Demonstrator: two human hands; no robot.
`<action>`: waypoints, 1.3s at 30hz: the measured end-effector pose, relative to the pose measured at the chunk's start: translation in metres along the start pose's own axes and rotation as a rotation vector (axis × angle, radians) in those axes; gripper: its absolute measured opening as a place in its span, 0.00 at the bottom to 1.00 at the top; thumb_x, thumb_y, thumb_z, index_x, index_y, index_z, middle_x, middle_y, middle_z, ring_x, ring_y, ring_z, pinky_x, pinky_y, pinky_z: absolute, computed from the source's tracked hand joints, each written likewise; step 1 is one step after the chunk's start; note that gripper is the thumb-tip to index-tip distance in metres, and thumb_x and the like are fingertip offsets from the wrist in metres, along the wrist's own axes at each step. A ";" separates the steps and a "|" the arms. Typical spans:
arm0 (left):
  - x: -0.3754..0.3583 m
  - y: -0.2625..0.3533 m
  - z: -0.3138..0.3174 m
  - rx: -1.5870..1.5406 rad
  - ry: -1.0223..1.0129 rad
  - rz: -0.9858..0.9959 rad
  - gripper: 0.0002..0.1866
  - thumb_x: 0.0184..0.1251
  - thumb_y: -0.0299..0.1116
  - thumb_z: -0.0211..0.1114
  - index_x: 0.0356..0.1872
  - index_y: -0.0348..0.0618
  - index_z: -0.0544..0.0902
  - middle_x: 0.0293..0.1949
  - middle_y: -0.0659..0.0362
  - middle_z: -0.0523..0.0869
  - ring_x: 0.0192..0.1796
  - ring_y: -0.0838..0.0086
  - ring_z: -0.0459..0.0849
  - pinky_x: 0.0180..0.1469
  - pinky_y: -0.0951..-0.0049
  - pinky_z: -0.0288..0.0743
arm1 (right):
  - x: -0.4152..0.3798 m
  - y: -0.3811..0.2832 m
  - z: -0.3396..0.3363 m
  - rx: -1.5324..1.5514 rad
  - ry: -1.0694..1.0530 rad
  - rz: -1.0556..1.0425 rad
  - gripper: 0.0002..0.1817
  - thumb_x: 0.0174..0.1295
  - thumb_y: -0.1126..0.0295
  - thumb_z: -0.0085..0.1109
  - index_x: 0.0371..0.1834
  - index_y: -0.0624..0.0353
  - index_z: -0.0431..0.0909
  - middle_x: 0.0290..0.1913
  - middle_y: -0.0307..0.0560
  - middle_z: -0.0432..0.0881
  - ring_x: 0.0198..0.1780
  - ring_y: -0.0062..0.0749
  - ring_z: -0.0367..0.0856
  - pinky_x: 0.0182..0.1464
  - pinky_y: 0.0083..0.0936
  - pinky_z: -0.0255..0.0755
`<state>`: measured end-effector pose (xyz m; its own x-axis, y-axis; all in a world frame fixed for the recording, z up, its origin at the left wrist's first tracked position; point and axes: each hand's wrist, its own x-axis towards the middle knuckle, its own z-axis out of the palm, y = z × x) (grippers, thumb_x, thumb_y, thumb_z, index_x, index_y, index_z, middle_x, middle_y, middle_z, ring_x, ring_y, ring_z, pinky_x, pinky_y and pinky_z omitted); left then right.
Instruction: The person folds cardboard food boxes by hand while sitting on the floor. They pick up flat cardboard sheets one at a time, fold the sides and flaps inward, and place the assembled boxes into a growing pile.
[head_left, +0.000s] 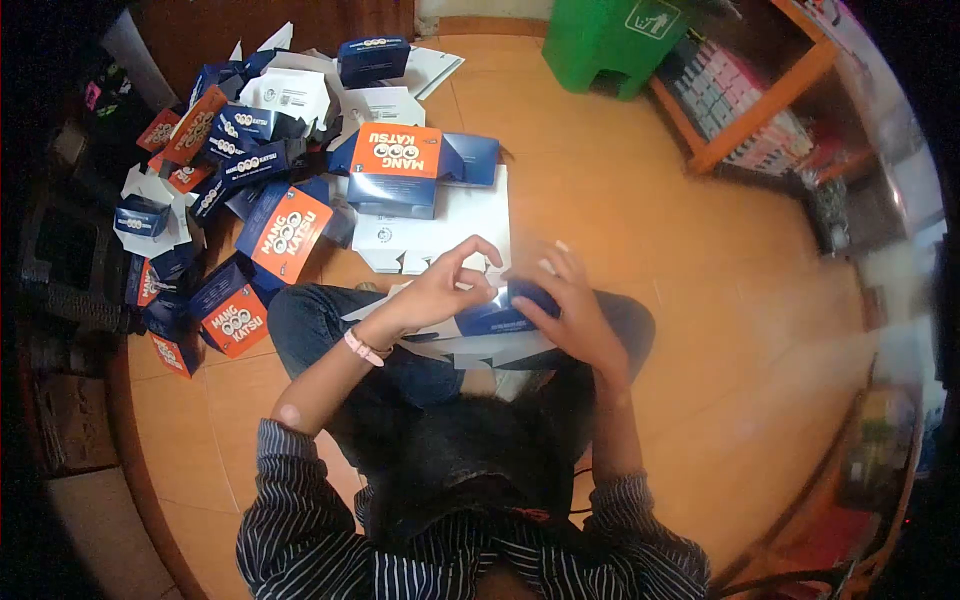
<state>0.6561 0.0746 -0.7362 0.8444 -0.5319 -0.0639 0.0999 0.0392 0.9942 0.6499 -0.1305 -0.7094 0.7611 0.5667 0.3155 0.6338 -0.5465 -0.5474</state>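
Observation:
Across my crossed legs lies a blue and white cardboard piece (495, 319), partly folded, with white flaps towards my body. My left hand (445, 290) is at its left part, thumb and index finger curled close together near the blue panel's upper edge. On the right part rests my right hand (570, 305), its fingers bent and apart, the fingertips blurred, the thumb on the blue panel. Just beyond my hands, an orange and blue box (398, 152) marked MANG KATSU sits on white flat cardboard (440, 235) on the floor.
A heap of orange, blue and white boxes (285, 232) covers the floor at the left. At the top right stand a green bin (605, 45) and an orange wooden shelf (765, 90) with stacked packets. The floor (720, 330) is orange tile.

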 end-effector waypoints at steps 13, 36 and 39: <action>0.001 0.031 0.011 0.515 0.061 0.181 0.19 0.56 0.20 0.59 0.47 0.44 0.65 0.20 0.57 0.82 0.23 0.78 0.78 0.29 0.78 0.71 | -0.007 0.002 0.030 0.179 0.159 0.096 0.07 0.57 0.72 0.53 0.27 0.66 0.74 0.51 0.53 0.70 0.53 0.47 0.66 0.55 0.35 0.59; -0.001 0.058 0.051 0.752 0.371 0.737 0.34 0.47 0.22 0.63 0.59 0.43 0.60 0.41 0.59 0.79 0.55 0.66 0.66 0.65 0.56 0.46 | -0.010 -0.021 -0.002 0.249 0.828 -0.028 0.14 0.55 0.72 0.58 0.17 0.61 0.64 0.51 0.53 0.63 0.60 0.46 0.61 0.62 0.43 0.51; -0.006 0.070 0.043 0.521 0.195 0.715 0.32 0.49 0.23 0.64 0.57 0.42 0.62 0.41 0.58 0.80 0.54 0.68 0.69 0.62 0.63 0.54 | -0.012 -0.011 0.002 0.348 0.817 0.042 0.16 0.57 0.69 0.57 0.17 0.61 0.64 0.51 0.53 0.63 0.60 0.46 0.61 0.62 0.42 0.51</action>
<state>0.6352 0.0444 -0.6628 0.6921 -0.3734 0.6178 -0.6938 -0.1080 0.7120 0.6335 -0.1305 -0.7084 0.7280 -0.1389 0.6714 0.6264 -0.2632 -0.7337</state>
